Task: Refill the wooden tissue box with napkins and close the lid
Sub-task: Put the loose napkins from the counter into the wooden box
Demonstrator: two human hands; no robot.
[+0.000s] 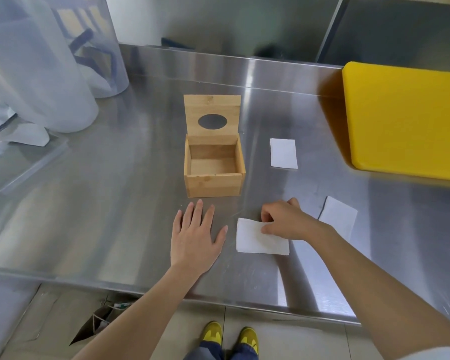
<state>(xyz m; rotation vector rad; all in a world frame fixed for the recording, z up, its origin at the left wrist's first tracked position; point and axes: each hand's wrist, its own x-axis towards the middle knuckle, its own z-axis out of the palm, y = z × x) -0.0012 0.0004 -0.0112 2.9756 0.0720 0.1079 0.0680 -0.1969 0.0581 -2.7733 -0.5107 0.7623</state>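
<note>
A small square wooden tissue box [214, 175] stands near the middle of a brushed stainless-steel worktable [115, 203], its interior bare of napkins. Its hinged wooden lid [212, 115], pierced by an oval dispensing hole, is raised upright behind the box. Just in front of the box, the left hand [196, 236] lies flat on the steel, palm down, fingers spread, holding nothing. Beside it, the right hand [287, 220] presses down on a folded white napkin [255, 239] lying in front and to the right of the box; the fingers are curled at the napkin's upper edge, but whether they pinch it or merely pin it cannot be told. A second white napkin [283, 153] lies flat just right of the box, and a third [339, 216] lies tilted beyond the right wrist. A thick yellow plastic cutting board [405, 120] occupies the table's right side. Translucent plastic containers [44, 63] stand at the rear left. Yellow shoes [230, 335] show below the table's edge.
</note>
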